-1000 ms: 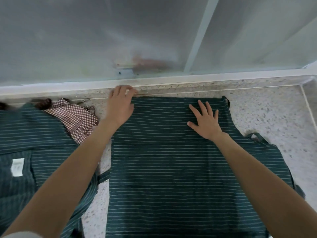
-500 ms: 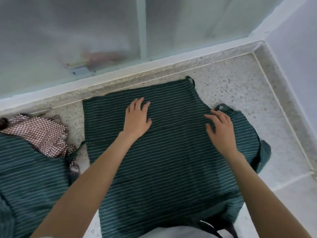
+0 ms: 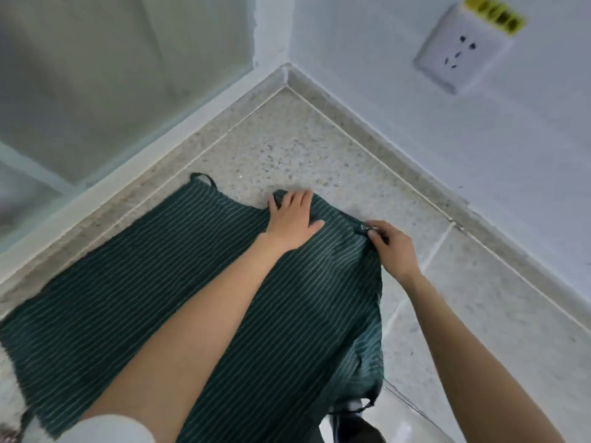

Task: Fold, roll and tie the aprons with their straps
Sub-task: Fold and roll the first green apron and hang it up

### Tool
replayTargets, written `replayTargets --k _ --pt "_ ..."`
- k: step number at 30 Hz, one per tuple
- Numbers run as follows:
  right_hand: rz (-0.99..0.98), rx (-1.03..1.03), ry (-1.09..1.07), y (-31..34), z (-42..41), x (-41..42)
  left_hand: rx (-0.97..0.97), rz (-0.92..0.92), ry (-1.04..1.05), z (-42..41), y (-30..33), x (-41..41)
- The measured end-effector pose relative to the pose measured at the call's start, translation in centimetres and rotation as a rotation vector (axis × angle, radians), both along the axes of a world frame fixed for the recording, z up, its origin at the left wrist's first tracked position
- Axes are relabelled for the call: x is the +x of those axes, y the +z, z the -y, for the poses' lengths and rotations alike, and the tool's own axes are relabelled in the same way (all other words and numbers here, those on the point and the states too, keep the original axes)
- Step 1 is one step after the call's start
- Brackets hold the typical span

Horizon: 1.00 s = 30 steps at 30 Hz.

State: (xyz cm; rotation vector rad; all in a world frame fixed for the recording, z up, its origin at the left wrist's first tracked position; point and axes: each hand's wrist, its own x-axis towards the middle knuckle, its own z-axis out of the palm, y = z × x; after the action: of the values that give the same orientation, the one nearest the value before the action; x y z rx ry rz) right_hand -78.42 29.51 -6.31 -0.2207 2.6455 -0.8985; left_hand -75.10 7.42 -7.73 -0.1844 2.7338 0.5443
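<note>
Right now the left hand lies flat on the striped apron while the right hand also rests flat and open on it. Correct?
Not quite. In the head view the right hand pinches the striped apron at its edge; the left hand does lie flat.

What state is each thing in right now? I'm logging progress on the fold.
green striped apron: spread flat on the speckled floor, not yet rolled or tied.
left hand: open, pressing flat on the apron.
right hand: pinching the apron's right edge.
wall socket: nothing plugged in.

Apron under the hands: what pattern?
Dark green apron with thin light stripes; the head view shows it.
</note>
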Motion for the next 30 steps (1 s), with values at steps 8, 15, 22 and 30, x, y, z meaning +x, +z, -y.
replayTargets --k 8,15,22,30 --pt "-0.018 -0.233 -0.399 2.3 -4.5 -1.0 0.309 -0.423 -0.025 -0.7 1.6 -0.7" --pt "0.059 0.105 -0.394 -0.7 -9.2 0.9 0.005 -0.137 -0.361 0.0 0.3 3.2" --pt "-0.202 0.178 0.222 -1.5 -5.3 -1.9 -0.099 0.027 0.132 -2.2 0.1 -0.2" --pt "-0.472 0.304 0.589 -3.0 0.1 -6.1 -0.118 0.133 0.014 -2.5 0.6 -1.1"
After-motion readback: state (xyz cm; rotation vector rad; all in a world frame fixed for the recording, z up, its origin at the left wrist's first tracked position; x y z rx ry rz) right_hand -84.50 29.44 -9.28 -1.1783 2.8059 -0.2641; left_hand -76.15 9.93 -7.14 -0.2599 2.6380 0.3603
